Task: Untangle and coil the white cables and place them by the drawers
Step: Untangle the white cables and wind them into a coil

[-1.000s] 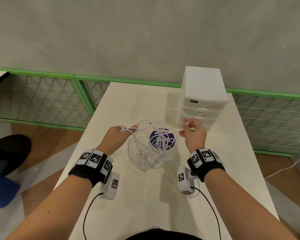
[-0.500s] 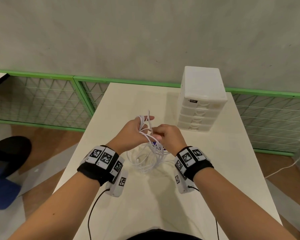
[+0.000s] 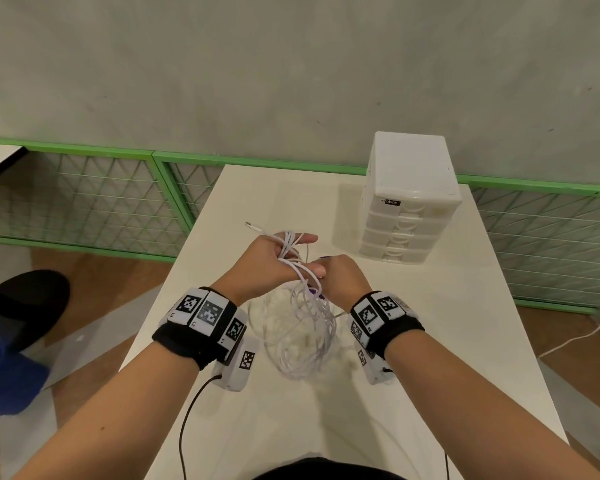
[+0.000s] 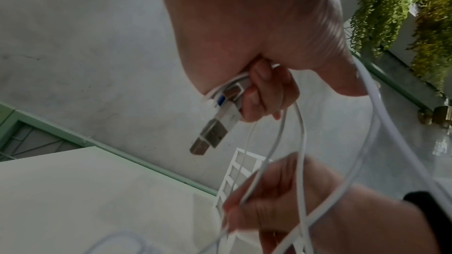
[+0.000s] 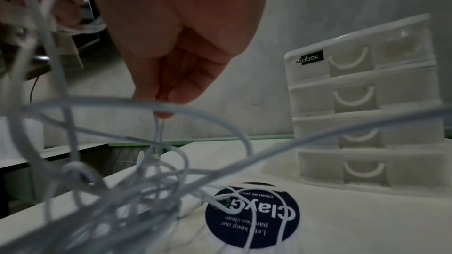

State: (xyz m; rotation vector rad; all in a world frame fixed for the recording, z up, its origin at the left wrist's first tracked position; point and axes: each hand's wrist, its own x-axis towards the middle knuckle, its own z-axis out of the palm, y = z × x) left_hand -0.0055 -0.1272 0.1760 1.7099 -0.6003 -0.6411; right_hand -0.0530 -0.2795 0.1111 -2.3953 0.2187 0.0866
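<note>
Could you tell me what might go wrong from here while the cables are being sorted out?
The white cables hang from both hands in a dense tangle, so pulling may tighten knots.

The left hand grips several strands and USB plugs; one could slip out.

Loose loops trail over the round sticker and might drag it.

Both forearms reach forward, the left hand and right hand raised close together, fingers curled and pinching.

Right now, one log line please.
left hand grips cables | right hand pinches strand | tangle hangs to table | drawers untouched
</note>
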